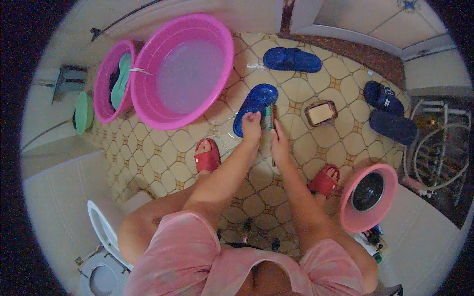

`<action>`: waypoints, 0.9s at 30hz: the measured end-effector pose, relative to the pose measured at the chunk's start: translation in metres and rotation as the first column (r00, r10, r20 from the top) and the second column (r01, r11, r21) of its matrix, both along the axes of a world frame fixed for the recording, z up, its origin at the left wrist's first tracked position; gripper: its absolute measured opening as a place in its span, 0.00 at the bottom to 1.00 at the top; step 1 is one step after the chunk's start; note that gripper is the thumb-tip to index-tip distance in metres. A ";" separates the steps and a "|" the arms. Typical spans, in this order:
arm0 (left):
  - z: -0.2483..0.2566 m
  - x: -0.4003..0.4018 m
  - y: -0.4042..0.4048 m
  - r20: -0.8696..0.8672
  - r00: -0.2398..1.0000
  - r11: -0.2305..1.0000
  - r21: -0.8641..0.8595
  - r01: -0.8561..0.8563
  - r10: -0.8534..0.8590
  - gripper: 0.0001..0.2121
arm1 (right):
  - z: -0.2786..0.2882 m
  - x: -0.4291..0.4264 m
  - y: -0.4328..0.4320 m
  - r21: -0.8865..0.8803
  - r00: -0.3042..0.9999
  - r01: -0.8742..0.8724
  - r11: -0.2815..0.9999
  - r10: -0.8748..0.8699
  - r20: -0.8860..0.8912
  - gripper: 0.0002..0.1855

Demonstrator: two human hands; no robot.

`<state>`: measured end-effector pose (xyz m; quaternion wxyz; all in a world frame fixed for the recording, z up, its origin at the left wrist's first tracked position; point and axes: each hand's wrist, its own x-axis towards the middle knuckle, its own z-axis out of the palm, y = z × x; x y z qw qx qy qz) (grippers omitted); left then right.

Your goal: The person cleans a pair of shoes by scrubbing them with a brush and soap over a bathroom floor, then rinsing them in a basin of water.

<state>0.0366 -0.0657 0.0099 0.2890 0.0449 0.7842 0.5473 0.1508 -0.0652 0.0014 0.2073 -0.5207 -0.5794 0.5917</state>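
My left hand point(251, 127) grips the near part of a wet blue slipper point(261, 95), which is on or just above the tiled floor. Its fingers are curled, and they hide part of the slipper. Close by on the right, my right hand point(280, 144) is closed around a scrubbing brush point(269, 117) with a wooden back and green and whitish bristles. The bristles face left, towards the slipper; I cannot tell whether they touch it. A second blue slipper point(291, 59) lies farther off. To the right of the brush, a pale bar of soap point(321, 113) sits in a brown dish point(308, 118).
A large pink basin point(148, 111) holds cloudy water. Behind it leans a smaller pink basin point(100, 107) containing green and dark slippers. Dark slippers point(392, 125) lie at right, near a salmon basin point(350, 218) and a metal rack point(442, 148). Red slippers point(208, 159) are on my feet.
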 end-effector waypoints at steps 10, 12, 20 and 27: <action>-0.006 -0.021 0.015 -0.142 0.766 0.770 -0.263 0.581 -0.627 0.19 | 0.031 0.012 0.016 0.219 0.997 0.073 0.973 -0.074 -0.002 0.24; -0.016 -0.010 0.012 -0.133 0.818 0.823 -0.207 0.530 -0.560 0.23 | 0.026 0.016 0.018 0.248 0.997 0.014 0.969 -0.032 0.071 0.25; -0.055 -0.018 0.002 -0.077 0.884 0.877 -0.191 0.441 -0.461 0.30 | 0.035 0.002 -0.005 0.408 0.975 -0.140 0.902 0.054 0.216 0.25; -0.046 -0.006 0.016 -0.010 0.870 0.860 -0.151 0.487 -0.494 0.28 | 0.031 -0.032 0.065 0.274 0.849 -0.298 0.914 0.122 0.514 0.25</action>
